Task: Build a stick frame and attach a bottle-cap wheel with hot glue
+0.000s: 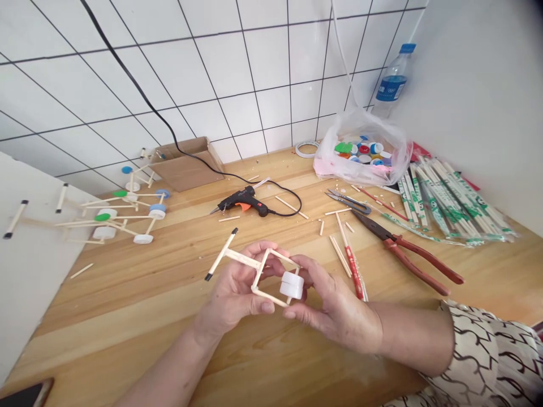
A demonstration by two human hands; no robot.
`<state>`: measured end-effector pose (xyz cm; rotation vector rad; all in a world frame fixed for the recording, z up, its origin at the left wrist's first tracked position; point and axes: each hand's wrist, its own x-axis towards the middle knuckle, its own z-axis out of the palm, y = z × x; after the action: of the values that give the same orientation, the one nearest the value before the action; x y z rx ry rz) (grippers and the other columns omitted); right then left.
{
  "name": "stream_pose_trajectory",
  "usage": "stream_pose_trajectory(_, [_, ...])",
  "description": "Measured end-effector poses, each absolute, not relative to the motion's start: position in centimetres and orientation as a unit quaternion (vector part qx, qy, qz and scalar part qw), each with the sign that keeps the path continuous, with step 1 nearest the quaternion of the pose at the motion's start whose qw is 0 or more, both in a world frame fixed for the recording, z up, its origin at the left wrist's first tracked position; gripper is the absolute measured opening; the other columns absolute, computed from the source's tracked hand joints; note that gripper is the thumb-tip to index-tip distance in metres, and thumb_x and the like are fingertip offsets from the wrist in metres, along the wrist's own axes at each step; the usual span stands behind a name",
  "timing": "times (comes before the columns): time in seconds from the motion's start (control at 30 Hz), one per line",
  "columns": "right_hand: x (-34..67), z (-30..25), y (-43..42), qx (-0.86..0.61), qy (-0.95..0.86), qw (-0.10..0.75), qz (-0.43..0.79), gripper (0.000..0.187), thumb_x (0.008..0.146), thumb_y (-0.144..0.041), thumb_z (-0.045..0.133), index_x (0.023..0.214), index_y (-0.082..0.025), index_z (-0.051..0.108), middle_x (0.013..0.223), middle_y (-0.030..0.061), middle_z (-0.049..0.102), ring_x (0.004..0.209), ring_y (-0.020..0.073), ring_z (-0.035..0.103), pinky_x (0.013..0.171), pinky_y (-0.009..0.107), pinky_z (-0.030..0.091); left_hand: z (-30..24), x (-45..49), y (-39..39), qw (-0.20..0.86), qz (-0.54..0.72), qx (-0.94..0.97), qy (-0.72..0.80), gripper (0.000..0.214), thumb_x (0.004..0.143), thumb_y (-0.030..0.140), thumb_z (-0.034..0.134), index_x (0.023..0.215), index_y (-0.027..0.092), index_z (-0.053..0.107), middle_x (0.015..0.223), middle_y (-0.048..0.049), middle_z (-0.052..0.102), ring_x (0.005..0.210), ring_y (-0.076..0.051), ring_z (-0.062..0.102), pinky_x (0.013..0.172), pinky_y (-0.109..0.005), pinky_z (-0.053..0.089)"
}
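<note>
Presently: stick frame held between both hands

Via the head camera I observe one piece in hand, a stick frame (260,270), held above the wooden table (161,322) near its front. It is a four-sided outline of pale sticks. From its left side runs a stem, ending in a crossbar (221,254) with black tips. At its right end, a pair of white caps (292,286) sits on the cross-stick, face to face as far as I can judge.

Hand states: I log the left hand (231,297) as gripping the frame, thumb along the lower stick, other fingers behind. I log the right hand (339,311) as pinching the capped end, thumb at the lower corner, index finger at the upper. Whether any fingertip touches the caps, I cannot tell.

Surroundings: a black glue gun (241,200) lies beyond the hands. To the right I note a red-and-white wrapped stick (353,265), pliers (390,242) with red handles, and small snips (350,200). Further back, a plastic bag (326,155) holds bottle caps (363,149) in mixed colours; wrapped sticks (449,195) lie beside it. On the left I count several stick assemblies (102,217) fitted with caps, in front of a cardboard box (186,172).
</note>
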<state>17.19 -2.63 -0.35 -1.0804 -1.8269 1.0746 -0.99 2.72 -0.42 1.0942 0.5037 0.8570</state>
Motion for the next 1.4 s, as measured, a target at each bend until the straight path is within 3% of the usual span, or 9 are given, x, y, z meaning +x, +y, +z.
stream_pose_trajectory(0.47, [17.0, -0.2, -2.7, -0.419, -0.709, 0.378, 0.423, 0.055, 0.082, -0.025, 0.060, 0.126, -0.017, 0.027, 0.092, 0.0058, 0.065, 0.076, 0.0140, 0.063, 0.068, 0.024, 0.052, -0.9, -0.8, 2.4, 0.743, 0.383, 0.504, 0.217, 0.073, 0.058, 0.015, 0.080, 0.122, 0.030, 0.047, 0.113, -0.0039, 0.058, 0.094, -0.017, 0.054, 0.086, -0.032, 0.045])
stream_pose_trajectory(0.67, [17.1, -0.2, -2.7, -0.418, -0.702, 0.373, 0.440, 0.056, 0.082, -0.025, 0.060, 0.127, -0.013, 0.029, 0.098, 0.0096, 0.065, 0.082, 0.0152, 0.063, 0.073, 0.026, 0.051, -1.1, -0.9, 2.2, 0.743, 0.378, 0.498, 0.239, 0.074, 0.056, 0.016, 0.081, 0.121, 0.029, 0.048, 0.115, -0.0046, 0.057, 0.101, -0.021, 0.051, 0.088, -0.033, 0.044])
stream_pose_trajectory(0.93, [17.0, -0.2, -2.7, -0.415, -0.704, 0.378, 0.434, 0.057, 0.083, -0.027, 0.058, 0.129, -0.015, 0.027, 0.099, 0.0088, 0.064, 0.083, 0.0155, 0.063, 0.072, 0.026, 0.051, -1.5, -0.4, 1.8, 0.751, 0.384, 0.480, 0.241, 0.084, 0.054, 0.018, 0.082, 0.126, 0.032, 0.043, 0.116, -0.0040, 0.058, 0.104, -0.026, 0.053, 0.092, -0.042, 0.043])
stream_pose_trajectory(1.27, [16.9, -0.1, -2.7, -0.421, -0.687, 0.395, 0.441, 0.054, 0.080, -0.030, 0.062, 0.123, -0.018, 0.030, 0.095, 0.0084, 0.066, 0.079, 0.0165, 0.065, 0.069, 0.028, 0.052, -1.1, -0.2, 1.6, 0.762, 0.394, 0.449, 0.250, 0.080, 0.051, 0.014, 0.082, 0.122, 0.031, 0.048, 0.109, -0.0040, 0.061, 0.102, -0.027, 0.055, 0.080, -0.039, 0.051])
stream_pose_trajectory(1.4, [16.8, -0.1, -2.8, -0.430, -0.679, 0.397, 0.444, 0.055, 0.078, -0.030, 0.064, 0.120, -0.018, 0.032, 0.096, 0.0088, 0.066, 0.083, 0.0175, 0.065, 0.073, 0.030, 0.052, -1.1, -0.3, 1.7, 0.761, 0.393, 0.452, 0.248, 0.080, 0.050, 0.012, 0.082, 0.121, 0.031, 0.050, 0.109, -0.0033, 0.061, 0.103, -0.026, 0.055, 0.086, -0.039, 0.048])
